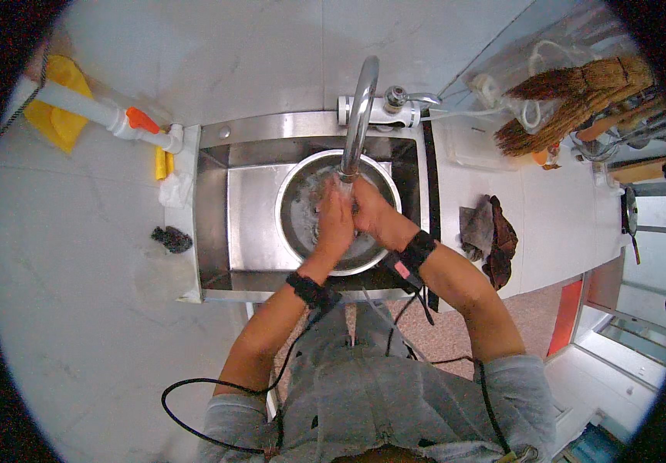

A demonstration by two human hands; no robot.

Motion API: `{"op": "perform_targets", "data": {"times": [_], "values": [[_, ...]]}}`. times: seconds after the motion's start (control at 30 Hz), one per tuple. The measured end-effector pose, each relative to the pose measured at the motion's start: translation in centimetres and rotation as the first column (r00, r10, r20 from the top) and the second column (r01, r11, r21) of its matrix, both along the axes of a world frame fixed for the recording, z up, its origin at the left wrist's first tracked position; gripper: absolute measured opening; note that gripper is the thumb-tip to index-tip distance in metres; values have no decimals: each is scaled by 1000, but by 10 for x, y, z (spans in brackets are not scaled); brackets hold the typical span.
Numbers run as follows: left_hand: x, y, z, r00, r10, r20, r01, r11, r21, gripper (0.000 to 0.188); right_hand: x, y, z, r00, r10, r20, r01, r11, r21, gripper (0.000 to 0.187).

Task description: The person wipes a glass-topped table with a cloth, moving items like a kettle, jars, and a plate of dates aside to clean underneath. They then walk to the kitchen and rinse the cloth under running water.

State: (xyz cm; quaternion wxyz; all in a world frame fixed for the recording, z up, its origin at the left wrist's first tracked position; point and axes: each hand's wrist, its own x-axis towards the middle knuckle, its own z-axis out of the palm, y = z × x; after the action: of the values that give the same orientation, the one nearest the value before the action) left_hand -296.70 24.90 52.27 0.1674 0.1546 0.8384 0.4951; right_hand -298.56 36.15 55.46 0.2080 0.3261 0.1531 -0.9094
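Observation:
My left hand [335, 222] and my right hand [377, 212] are close together under the spout of a curved chrome faucet [359, 116]. Both are over a round metal basin [282, 230] with water and some foam or bubbles in it. The left hand's fingers look stretched out toward the spout, slightly blurred. The fingers of my right hand are partly hidden behind the spout and the left hand. A small dark spot shows between the hands; I cannot make out what it is. Each wrist wears a black strap with a cable. The basin stands in a stainless steel sink [252, 208].
A white heater unit with a lever [395, 113] sits behind the sink. On the right counter lie crumpled dark cloths [489, 235], with straw brushes [572, 96] farther back. Left of the sink are a white pipe [90, 104] with a red valve handle, and a dark scrubber [171, 239].

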Motion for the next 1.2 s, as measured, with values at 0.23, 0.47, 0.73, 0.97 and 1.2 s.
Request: {"op": "perform_targets", "data": {"times": [0.23, 0.47, 0.73, 0.97, 1.2], "values": [[-12, -3, -1, 979, 104, -175, -77, 985, 157, 44, 1, -12, -24, 937, -52, -346, 222, 853, 473, 25], [-10, -18, 5, 891, 139, 433, -367, 782, 504, 34, -12, -4, -27, 989, -117, -94, 147, 882, 449, 25], [-11, -21, 9, 977, 194, 89, -213, 884, 416, 38, -10, -5, -3, 984, -107, -142, 163, 861, 481, 41], [-28, -33, 2, 800, 124, 587, -414, 822, 391, 39, 6, 28, -17, 944, 160, -289, -48, 932, 360, 31], [-41, -36, 1, 622, -1, 783, -653, 551, 519, 31, 17, 50, -7, 910, 362, -201, -121, 697, 707, 37]]}}
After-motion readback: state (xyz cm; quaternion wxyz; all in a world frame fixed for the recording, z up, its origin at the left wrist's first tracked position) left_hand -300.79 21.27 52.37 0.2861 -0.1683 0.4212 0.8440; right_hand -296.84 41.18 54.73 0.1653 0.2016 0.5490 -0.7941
